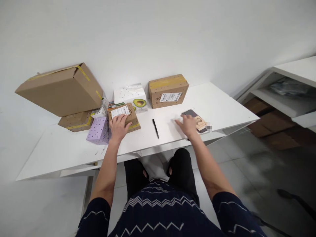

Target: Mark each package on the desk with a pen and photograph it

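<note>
Left hand (119, 126): fingers lying spread and flat on the small brown box (124, 116), gripping nothing.
Right hand (188, 125): fingers resting loosely open, apparently touching the phone (197, 121).
Pen (155, 128): lying on the counter (217, 105) between both hands' fingers.

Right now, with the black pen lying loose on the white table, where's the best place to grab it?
Pinch the black pen at mid-barrel, coming straight down from above. It lies flat on the table, clear on both sides, between the left hand and the right hand.
</note>
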Action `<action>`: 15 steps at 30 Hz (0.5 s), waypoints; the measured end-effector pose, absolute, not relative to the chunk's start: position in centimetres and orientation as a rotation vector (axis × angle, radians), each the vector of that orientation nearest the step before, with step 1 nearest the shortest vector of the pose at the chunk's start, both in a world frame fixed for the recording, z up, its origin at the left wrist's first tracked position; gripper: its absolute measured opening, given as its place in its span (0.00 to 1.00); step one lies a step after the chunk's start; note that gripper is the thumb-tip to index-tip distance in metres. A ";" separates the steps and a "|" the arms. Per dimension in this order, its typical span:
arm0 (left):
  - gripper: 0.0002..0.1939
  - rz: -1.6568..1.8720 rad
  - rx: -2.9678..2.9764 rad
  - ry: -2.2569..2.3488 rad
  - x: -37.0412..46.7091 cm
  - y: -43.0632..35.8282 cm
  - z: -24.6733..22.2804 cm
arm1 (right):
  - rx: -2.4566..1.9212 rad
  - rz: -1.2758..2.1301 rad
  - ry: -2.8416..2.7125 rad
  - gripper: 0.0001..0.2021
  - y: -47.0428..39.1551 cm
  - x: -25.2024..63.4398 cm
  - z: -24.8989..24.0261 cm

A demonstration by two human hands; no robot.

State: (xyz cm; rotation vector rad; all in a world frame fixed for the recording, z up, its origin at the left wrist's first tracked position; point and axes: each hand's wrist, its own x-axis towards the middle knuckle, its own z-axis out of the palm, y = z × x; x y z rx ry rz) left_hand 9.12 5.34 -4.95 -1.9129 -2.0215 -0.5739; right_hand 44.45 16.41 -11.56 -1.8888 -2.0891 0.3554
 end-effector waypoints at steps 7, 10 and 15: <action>0.21 -0.935 -1.967 -1.827 14.5 7.3 -4.1 | -1.683 0.820 -2.353 0.22 13.4 31.7 -10.5; 0.21 -1.147 -2.075 -1.798 16.5 9.2 -3.9 | -1.703 0.829 -2.348 0.18 14.0 31.2 -10.8; 0.24 -1.465 -2.165 -1.975 17.9 13.0 -4.2 | -1.698 0.751 -2.221 0.14 17.4 37.2 -10.7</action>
